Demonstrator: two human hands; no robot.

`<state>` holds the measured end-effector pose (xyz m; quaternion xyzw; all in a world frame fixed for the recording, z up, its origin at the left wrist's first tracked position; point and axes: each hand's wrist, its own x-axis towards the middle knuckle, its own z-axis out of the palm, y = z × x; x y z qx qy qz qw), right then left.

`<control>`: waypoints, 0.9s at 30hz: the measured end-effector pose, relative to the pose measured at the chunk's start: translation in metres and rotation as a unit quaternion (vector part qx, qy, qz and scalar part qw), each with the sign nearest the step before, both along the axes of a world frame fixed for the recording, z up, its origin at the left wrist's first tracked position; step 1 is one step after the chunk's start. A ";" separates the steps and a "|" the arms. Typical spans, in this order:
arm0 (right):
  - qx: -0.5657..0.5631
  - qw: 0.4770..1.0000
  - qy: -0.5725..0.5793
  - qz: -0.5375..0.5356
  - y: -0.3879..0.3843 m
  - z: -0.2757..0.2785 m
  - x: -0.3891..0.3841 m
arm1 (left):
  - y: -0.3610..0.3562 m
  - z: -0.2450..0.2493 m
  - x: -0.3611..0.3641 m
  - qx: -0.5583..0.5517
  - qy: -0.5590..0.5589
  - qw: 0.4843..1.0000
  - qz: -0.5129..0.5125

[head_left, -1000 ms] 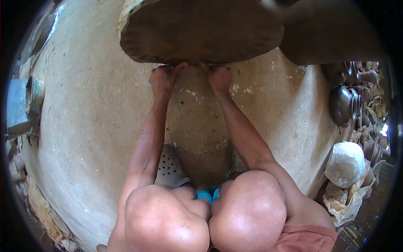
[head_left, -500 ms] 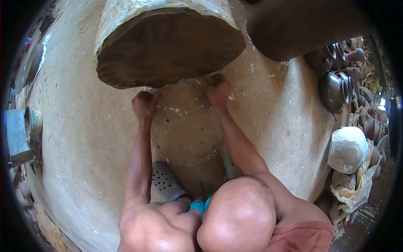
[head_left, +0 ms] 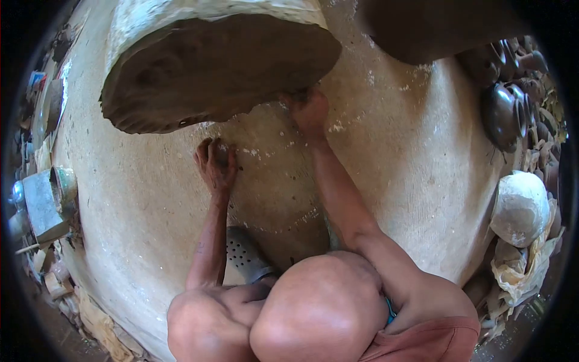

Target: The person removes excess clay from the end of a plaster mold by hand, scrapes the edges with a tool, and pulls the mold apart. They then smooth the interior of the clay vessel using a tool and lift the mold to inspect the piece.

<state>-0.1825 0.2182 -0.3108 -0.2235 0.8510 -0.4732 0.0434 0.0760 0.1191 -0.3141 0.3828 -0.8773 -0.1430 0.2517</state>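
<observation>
A large dark brown slab of wet-looking clay [head_left: 223, 66] with a ragged edge fills the upper part of the head view. It meets a pale, whitish rounded form [head_left: 157, 18] behind it. My right hand [head_left: 310, 113] is closed at the slab's near right edge, its fingertips partly hidden in shadow there. Below the slab's near edge and apart from it, my left hand [head_left: 216, 168] has its fingers half curled and spread. A dark patch shows between its fingers and thumb; whether this is clay or stained skin I cannot make out.
Dark finished pots [head_left: 503, 111] line the right side, above a whitish rounded bowl [head_left: 520, 208] on crumpled sheeting. A grey block-like container [head_left: 45, 205] stands at the left. Between my arms lies a worn floor [head_left: 271, 175] with white flecks; a grey perforated clog [head_left: 244, 253] shows beside my knee.
My left hand has come away from the slab's edge, dropping slightly with its fingers spreading. My right hand stays at the edge. The slab appears further left in view.
</observation>
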 end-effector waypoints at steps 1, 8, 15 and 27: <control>0.014 1.000 -0.026 0.009 0.000 -0.002 -0.002 | 0.000 -0.001 0.002 -0.005 -0.002 1.000 -0.004; -0.283 0.955 -0.060 0.071 0.002 0.022 -0.004 | 0.001 -0.002 0.002 -0.017 -0.022 1.000 -0.006; -0.256 0.955 -0.101 0.106 0.008 0.008 -0.021 | 0.001 -0.002 0.000 -0.028 -0.026 0.999 -0.017; -0.272 0.949 -0.048 0.150 0.017 0.044 -0.042 | 0.004 0.000 -0.003 -0.017 -0.033 0.999 0.003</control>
